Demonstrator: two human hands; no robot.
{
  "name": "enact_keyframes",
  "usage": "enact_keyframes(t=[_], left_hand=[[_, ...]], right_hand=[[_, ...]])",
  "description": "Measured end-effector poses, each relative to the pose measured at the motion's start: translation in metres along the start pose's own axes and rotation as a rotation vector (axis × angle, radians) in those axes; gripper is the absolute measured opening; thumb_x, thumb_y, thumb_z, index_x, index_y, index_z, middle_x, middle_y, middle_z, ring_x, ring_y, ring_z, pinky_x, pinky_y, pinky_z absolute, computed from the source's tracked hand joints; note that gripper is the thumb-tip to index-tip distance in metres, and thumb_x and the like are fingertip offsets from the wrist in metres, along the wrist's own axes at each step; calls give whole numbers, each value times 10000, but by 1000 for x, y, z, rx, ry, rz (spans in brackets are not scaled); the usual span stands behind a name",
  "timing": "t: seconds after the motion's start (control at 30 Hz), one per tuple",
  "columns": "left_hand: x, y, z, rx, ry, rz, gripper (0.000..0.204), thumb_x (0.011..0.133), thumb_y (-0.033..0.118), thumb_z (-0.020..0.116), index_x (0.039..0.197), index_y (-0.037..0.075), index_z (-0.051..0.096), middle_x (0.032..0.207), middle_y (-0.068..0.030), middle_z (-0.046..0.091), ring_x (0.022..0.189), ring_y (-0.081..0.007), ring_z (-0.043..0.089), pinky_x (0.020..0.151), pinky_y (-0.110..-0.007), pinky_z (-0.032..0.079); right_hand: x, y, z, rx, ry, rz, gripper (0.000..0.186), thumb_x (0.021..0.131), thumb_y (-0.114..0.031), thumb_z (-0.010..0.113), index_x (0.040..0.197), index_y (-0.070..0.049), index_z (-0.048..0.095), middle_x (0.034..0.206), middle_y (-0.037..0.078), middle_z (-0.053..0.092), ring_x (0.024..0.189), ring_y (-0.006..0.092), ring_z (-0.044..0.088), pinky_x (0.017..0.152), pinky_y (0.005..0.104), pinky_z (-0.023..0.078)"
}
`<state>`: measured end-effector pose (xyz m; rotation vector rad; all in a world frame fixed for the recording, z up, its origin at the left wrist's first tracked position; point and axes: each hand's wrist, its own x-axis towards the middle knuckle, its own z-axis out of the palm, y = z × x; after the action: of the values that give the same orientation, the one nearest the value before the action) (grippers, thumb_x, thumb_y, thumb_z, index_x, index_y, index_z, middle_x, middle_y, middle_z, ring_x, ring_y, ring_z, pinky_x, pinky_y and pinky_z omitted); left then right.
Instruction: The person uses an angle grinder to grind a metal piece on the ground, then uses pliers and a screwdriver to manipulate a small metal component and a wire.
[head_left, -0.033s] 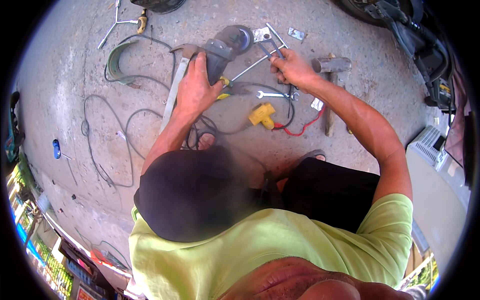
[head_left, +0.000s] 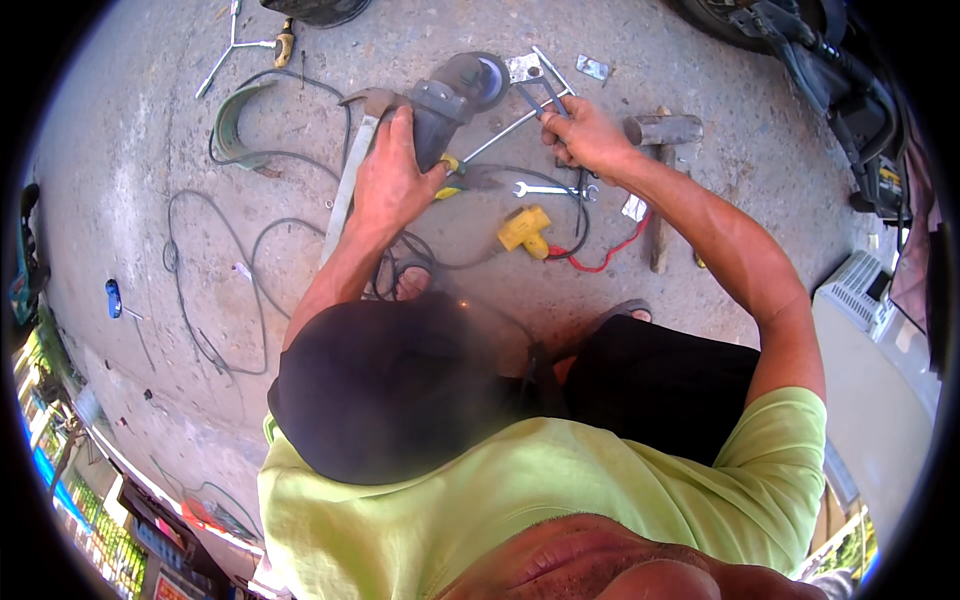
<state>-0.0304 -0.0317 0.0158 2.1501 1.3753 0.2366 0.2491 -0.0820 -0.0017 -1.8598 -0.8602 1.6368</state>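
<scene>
My left hand (head_left: 395, 175) is closed around a dark angle grinder (head_left: 440, 105), whose disc (head_left: 489, 80) sits beside a small pale metal plate (head_left: 523, 70). My right hand (head_left: 575, 135) grips dark pliers (head_left: 530, 100) that reach up to that plate. A long T-handled wrench (head_left: 505, 135) lies beneath the pliers. A hammer head (head_left: 372, 103) and a flat metal bar (head_left: 342, 215) are beside my left hand. An open-end spanner (head_left: 545, 190) and a yellow plug block (head_left: 522, 228) lie on the concrete between my arms. A haze hangs over the lower middle.
Around me are a curved green metal piece (head_left: 235, 125), a three-armed wrench (head_left: 232, 48), looped cables (head_left: 175, 260), a sledgehammer (head_left: 663, 130) and a blue-handled tool (head_left: 114, 298). A motorbike (head_left: 820, 90) stands at upper right, with a pale appliance (head_left: 865, 360) below it.
A tiny orange spark now shows in the haze near my left foot. My hands and the tools look the same.
</scene>
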Motion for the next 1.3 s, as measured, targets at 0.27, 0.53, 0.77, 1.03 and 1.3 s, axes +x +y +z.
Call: enact_keyframes(t=[0.27, 0.53, 0.77, 1.03, 1.3], left_hand=[[-1, -1, 1, -18, 24, 11, 846, 787, 242, 794, 1456, -8, 342, 1274, -276, 550, 1109, -457, 609, 906, -495, 520], [-2, -1, 3, -26, 13, 13, 844, 786, 237, 794, 1460, -6, 347, 1272, -276, 552, 1105, -449, 617, 906, -488, 524], [-2, 4, 0, -26, -30, -13, 845, 785, 234, 793, 1465, -2, 349, 1274, -266, 560, 1099, -442, 628, 905, -485, 528], [-1, -2, 2, -13, 27, -10, 857, 783, 237, 794, 1474, 4, 344, 1283, -257, 563, 1104, -447, 623, 912, -480, 526], [-3, 1, 3, -19, 18, 3, 852, 778, 234, 798, 1464, -2, 351, 1252, -271, 570, 1094, -454, 624, 896, -487, 530]], right_hand=[[-2, -5, 1, -21, 2, -19, 170, 1025, -206, 557, 1111, -59, 550, 817, 16, 576, 590, 64, 477, 483, 232, 359], [-6, -4, 2, -82, -1, -3, 161, 1024, -192, 559, 1097, -49, 550, 813, 21, 582, 606, 67, 487, 496, 242, 365], [-1, 7, 2, -92, -21, -16, 285, 996, -236, 561, 1089, 30, 604, 865, 77, 657, 649, 113, 584, 574, 271, 475], [-5, 1, 2, -48, -23, -35, 272, 997, -215, 558, 1133, 20, 586, 866, 82, 650, 637, 118, 571, 566, 279, 472], [-5, 0, 3, -70, -6, -37, 283, 997, -217, 561, 1120, 37, 577, 860, 92, 646, 620, 116, 563, 547, 281, 467]])
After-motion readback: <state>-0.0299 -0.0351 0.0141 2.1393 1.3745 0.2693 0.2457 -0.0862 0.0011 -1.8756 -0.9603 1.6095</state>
